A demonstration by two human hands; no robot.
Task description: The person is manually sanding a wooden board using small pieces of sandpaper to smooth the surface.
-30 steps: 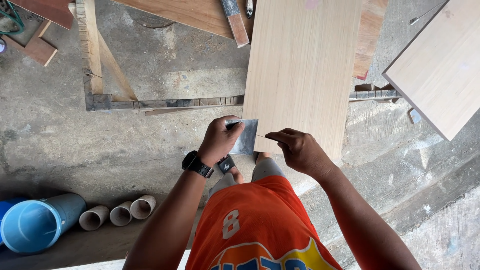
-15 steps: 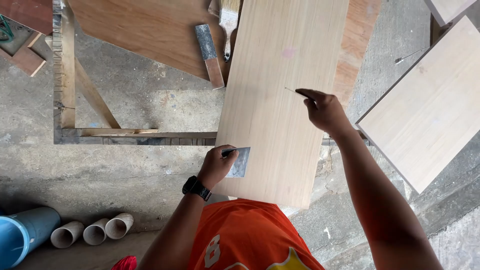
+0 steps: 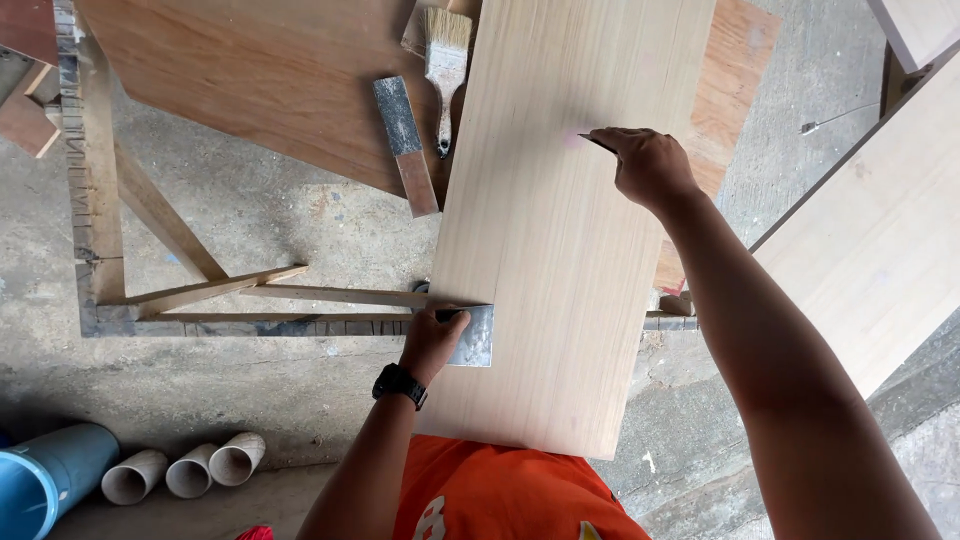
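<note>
Fingers of the right hand [image 3: 650, 165] pinch a thin pointed tool [image 3: 597, 141] at a pink spot on the pale board [image 3: 550, 240]; the left hand [image 3: 435, 340] grips a metal scraper [image 3: 475, 335] at the board's left edge. Unclamped, the board could shift, making the point skid.

Floor [image 3: 250, 390]: grey concrete, stained, dusty.
Frame [image 3: 100, 240]: rough wooden trestle, over floor.
Pipes [image 3: 185, 470]: three short tubes, lower left, beside blue tub [image 3: 45, 480].
Light: even daylight, soft shadows.

The left hand [image 3: 433, 343] pinches a metal scraper [image 3: 474, 336] against the pale board [image 3: 560, 260], while the right hand [image 3: 650, 165] presses a thin tool there.
</note>
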